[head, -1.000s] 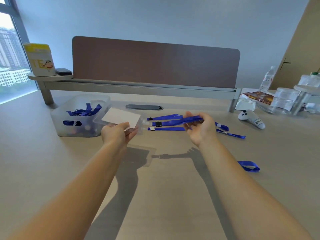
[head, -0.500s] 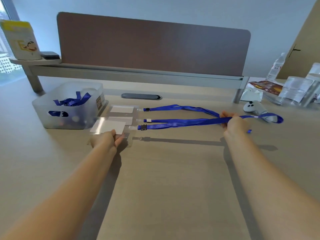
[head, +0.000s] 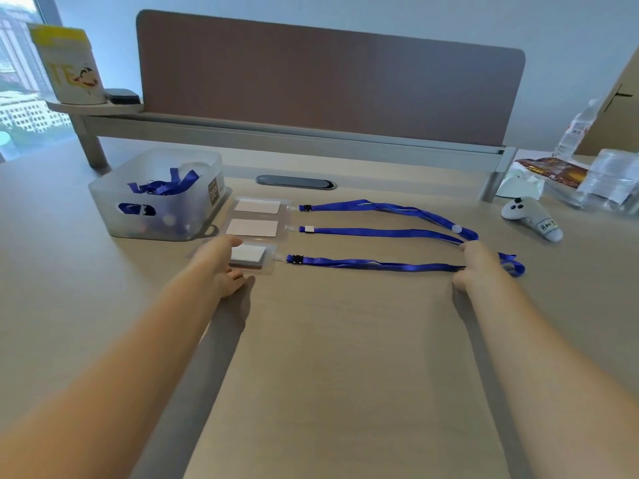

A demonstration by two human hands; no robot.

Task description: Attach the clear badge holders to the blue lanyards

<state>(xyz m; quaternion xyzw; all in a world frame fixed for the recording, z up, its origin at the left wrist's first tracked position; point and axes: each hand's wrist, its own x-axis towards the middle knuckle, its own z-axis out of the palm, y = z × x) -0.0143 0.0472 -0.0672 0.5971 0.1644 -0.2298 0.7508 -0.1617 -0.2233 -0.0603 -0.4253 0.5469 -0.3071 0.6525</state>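
Note:
Three clear badge holders with white cards lie in a row on the table, each clipped to a blue lanyard stretched to the right. My left hand (head: 221, 264) holds the left edge of the nearest badge holder (head: 254, 259) against the table. Its lanyard (head: 373, 264) runs right to my right hand (head: 479, 266), which is closed on the strap's far end. Behind it lie the middle holder (head: 254, 228) with its lanyard (head: 380, 232) and the far holder (head: 257, 206) with its lanyard (head: 363, 203).
A translucent bin (head: 155, 195) with more blue lanyards stands at the left. A white controller (head: 530, 217), plastic packets (head: 612, 181) and a water bottle (head: 575, 129) sit at the right. A brown divider panel (head: 328, 77) rises at the back.
My hands have lowered the third badge holder and its lanyard onto the table in front of the other two. The right hand pulled the strap straight to the right.

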